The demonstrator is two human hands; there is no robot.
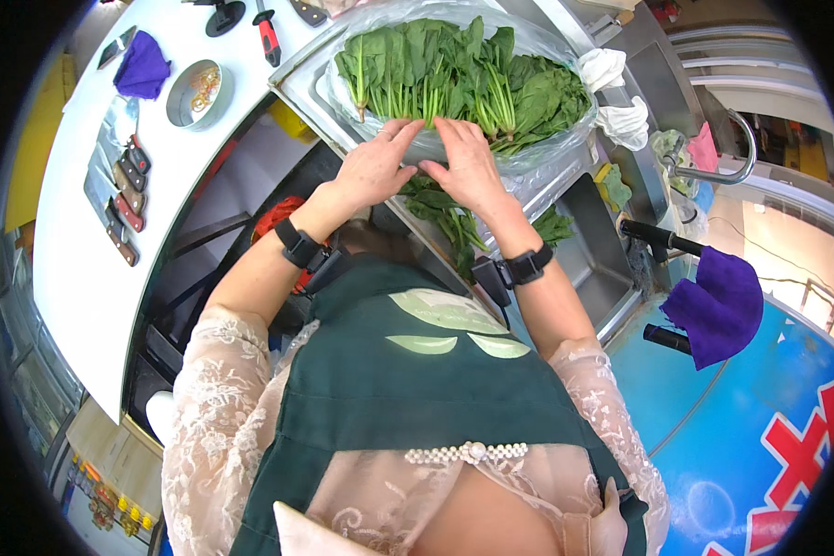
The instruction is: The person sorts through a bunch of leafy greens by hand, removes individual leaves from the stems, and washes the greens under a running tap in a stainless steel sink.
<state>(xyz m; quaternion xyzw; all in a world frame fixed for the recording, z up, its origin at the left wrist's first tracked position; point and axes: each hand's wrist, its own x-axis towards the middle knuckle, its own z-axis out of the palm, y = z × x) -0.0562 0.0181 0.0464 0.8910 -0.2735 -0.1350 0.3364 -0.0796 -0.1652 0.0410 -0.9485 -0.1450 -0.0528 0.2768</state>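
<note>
Leafy spinach (452, 66) lies in a row in a clear plastic bag (549, 31), roots facing me, over a metal tray. My left hand (379, 163) and my right hand (467, 167) are side by side at the near edge of the row. Their fingertips rest at the root ends, touching or almost touching them. Thumbs point toward each other, and neither palm encloses anything. More loose spinach (459, 226) shows below my right hand, beside the steel sink (598, 260). My fingers partly hide some stem ends.
On the white table (76, 299) lie several knives (128, 181), a bowl of rubber bands (181, 104), a purple cloth (142, 66) and a red-black handled tool (267, 42). A curved faucet (733, 167) juts over the right side. Another purple cloth (719, 306) hangs near a blue surface (702, 417).
</note>
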